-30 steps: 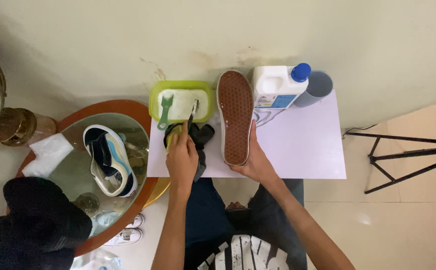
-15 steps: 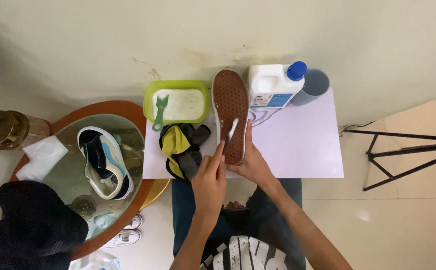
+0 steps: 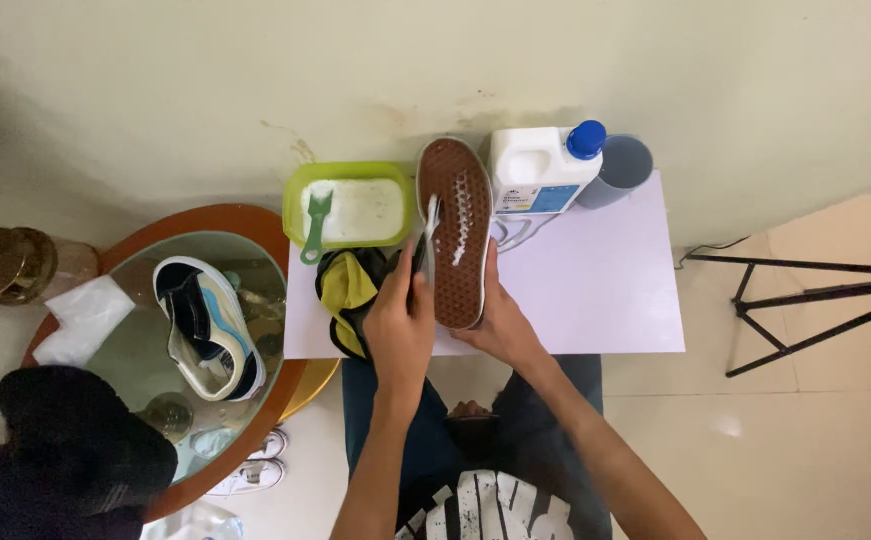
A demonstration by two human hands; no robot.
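A slim white brush (image 3: 430, 235) is pinched in the curled fingers of the left hand (image 3: 401, 325), its head laid against the sole's edge. The heel end of the shoe (image 3: 454, 235) is cupped from below by the right hand (image 3: 496, 325), fingers wrapped closed around it, sole turned up over the white board (image 3: 596, 290). The brown waffle sole looks stiff yet light, and wet foam streaks likely make it slippery; the heel and sidewalls are judged the surest hold. A green tub (image 3: 351, 205) and a white jug (image 3: 536, 170) are seen just beside.
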